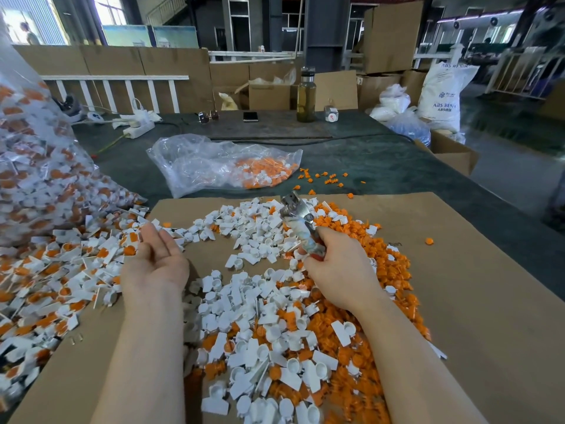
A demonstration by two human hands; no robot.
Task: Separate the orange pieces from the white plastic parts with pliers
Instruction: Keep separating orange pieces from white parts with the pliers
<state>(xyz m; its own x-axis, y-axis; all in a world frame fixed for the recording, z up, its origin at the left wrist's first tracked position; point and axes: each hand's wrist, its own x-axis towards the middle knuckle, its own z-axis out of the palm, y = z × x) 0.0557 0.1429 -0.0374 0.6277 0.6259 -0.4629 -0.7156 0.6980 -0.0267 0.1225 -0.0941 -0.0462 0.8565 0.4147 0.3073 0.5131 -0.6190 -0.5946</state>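
Your right hand (336, 267) grips the pliers (301, 221) by the handles, jaws pointing away above the white plastic parts (260, 240). Your left hand (157, 258) lies open, palm up, holding nothing. Orange pieces (391, 270) pile just right of your grip.
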